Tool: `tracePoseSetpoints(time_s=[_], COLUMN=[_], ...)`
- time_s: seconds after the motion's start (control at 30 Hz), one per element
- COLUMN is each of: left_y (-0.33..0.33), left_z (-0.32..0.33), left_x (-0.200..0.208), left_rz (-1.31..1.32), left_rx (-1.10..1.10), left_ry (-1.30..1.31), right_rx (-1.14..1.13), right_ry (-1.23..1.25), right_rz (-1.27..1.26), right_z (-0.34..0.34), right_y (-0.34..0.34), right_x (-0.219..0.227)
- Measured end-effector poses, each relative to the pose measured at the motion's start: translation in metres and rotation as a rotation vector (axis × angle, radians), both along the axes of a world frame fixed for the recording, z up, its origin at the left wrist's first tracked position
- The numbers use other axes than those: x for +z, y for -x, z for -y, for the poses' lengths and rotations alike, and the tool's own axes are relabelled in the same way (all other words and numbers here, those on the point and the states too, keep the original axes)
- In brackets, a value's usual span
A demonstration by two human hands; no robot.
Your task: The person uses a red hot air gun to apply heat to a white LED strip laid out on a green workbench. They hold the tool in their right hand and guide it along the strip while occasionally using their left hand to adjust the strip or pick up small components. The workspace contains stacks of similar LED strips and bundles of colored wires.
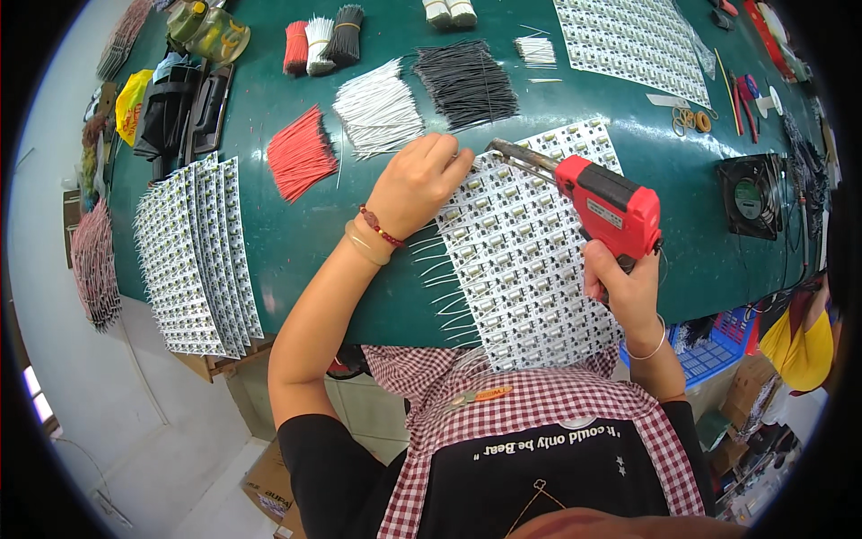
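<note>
A large white circuit board panel [530, 260] lies before me, covered with rows of small components. Thin white wires [437, 278] stick out along its left edge. In my right hand [626, 287] is a red and black soldering gun [603, 202], its tip pointing left to the panel's far left corner. My left hand [424, 180] is at that same corner, fingers pinched together close to the tip; what they hold is hidden. Just beyond lie loose piles of red wires [302, 154], white wires [379, 110] and black wires [467, 83].
Overlapping circuit board panels [184, 260] stand at the left table edge. Another panel [633, 45] lies far right, near scissors [684, 117]. A black fan [752, 196] sits at the right. Tied wire bundles [320, 43] and a jar [220, 38] are at the back.
</note>
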State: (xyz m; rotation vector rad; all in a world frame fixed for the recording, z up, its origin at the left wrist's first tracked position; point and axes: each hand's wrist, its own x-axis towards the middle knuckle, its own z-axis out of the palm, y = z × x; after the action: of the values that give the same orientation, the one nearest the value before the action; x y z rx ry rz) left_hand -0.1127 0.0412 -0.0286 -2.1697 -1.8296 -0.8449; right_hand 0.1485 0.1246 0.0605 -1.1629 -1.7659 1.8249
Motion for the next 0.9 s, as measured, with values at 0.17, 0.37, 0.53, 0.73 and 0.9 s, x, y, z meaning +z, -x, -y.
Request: tracePoseSetpoints(time_s=[0.17,0.37,0.53,0.73,0.9], left_y=[0.0001,-0.0003,-0.0001,-0.0001,0.0002], left_z=[0.0007,-0.0001,0.0005,0.0009,0.0009], left_x=[0.0018,0.0033,0.0023,0.0015,0.0010], left_rz=[-0.012,-0.034,-0.022,-0.020,-0.037], left_rx=[-0.001,-0.003,0.000,-0.004,0.000], left_ry=[-0.004,-0.008,-0.010,-0.006,-0.008], right_rx=[0.018,0.016,0.029,-0.057,-0.008], right_ry=[-0.005,0.013,-0.012,0.001,-0.018], right_rz=[0.011,0.023,0.066,0.009,-0.023], right_z=[-0.0003,0.0003,0.0022,0.0059,0.0004], right_y=[-0.0014,0.0014,0.0012,0.0013,-0.0057], right_x=[0.0009,0.0004,-0.0028,0.0018,-0.0027])
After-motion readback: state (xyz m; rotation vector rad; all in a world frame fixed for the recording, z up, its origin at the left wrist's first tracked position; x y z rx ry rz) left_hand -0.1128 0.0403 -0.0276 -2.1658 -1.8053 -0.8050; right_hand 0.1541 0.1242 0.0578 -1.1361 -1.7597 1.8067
